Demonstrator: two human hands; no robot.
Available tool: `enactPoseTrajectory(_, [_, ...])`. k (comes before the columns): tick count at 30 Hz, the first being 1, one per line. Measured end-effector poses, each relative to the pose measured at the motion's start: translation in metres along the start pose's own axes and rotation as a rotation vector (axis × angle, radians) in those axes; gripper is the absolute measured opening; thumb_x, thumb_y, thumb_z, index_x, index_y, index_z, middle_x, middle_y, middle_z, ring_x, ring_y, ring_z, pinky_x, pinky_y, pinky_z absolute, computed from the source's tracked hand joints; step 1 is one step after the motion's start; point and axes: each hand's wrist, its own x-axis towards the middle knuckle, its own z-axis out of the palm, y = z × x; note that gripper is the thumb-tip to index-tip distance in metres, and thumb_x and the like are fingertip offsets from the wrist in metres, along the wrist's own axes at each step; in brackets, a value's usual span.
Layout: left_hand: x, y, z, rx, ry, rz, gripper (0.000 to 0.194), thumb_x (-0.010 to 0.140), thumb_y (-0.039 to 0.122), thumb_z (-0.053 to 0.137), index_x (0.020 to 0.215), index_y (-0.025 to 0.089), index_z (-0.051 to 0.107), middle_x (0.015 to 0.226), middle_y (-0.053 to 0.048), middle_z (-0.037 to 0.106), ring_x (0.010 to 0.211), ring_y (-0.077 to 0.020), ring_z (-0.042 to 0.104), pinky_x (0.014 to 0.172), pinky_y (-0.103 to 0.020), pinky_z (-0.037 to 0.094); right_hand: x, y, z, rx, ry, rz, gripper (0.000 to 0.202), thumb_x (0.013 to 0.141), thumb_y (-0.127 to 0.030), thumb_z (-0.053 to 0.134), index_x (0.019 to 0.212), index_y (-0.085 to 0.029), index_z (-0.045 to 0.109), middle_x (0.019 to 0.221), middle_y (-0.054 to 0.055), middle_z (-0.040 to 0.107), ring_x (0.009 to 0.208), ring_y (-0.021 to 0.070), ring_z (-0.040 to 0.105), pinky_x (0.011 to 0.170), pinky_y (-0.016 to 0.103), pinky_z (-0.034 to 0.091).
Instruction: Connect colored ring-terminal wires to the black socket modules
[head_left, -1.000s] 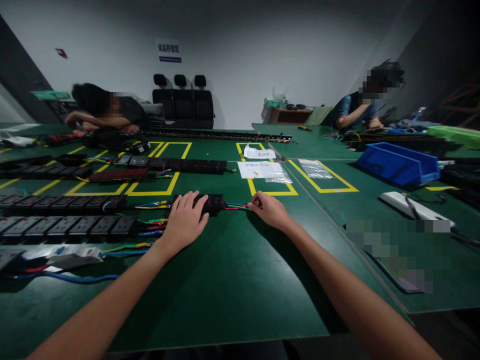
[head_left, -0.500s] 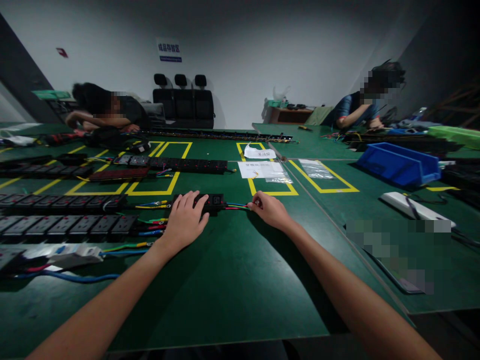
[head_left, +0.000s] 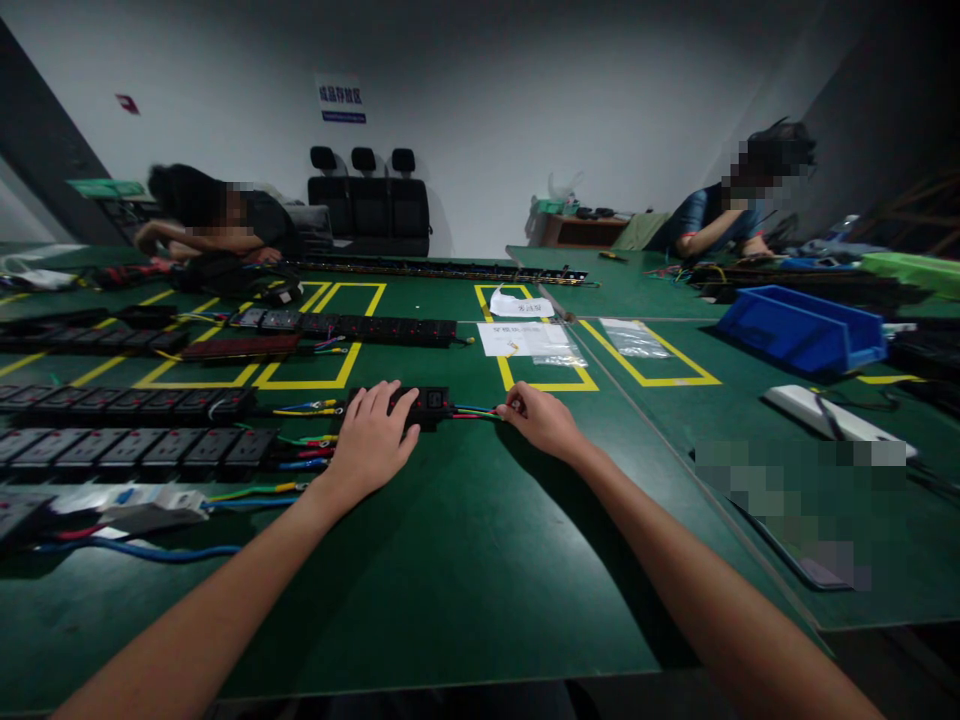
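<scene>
A short black socket module [head_left: 433, 402] lies on the green table [head_left: 450, 560] near the middle. My left hand [head_left: 375, 430] rests over its left part, fingers spread, palm down. Blue, green and red wires [head_left: 474, 411] run out of the module's right end. Their far ends are pinched between the fingertips of my right hand [head_left: 536, 415], which hide the tips. Left of my left hand lie rows of black socket strips [head_left: 135, 450] with coloured leads ending in ring terminals [head_left: 330, 407].
Papers [head_left: 504, 339] and clear plastic bags [head_left: 634, 338] lie beyond my right hand. To the right are a blue bin [head_left: 802, 325], a white power strip [head_left: 832, 420] and a pixelated flat object [head_left: 795, 520]. Two people [head_left: 217, 215] [head_left: 720, 215] sit across the table.
</scene>
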Motion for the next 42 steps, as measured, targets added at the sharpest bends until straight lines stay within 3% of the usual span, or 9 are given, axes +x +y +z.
enactPoseTrajectory(42, [-0.0004,0.0003,-0.0006,-0.042,0.021,0.000,0.050,0.098,0.036,0.049,0.142,0.014,0.056,0.146,-0.020,0.053,0.137,-0.0374,0.047,0.117,-0.059,0.034,-0.0002,0.0014,-0.0004,0.005,-0.007,-0.011,0.019,0.096,-0.042,0.060,0.094,-0.023,0.058,0.083,0.002,0.066,0.072,0.0174,0.058,0.058,0.026,0.030])
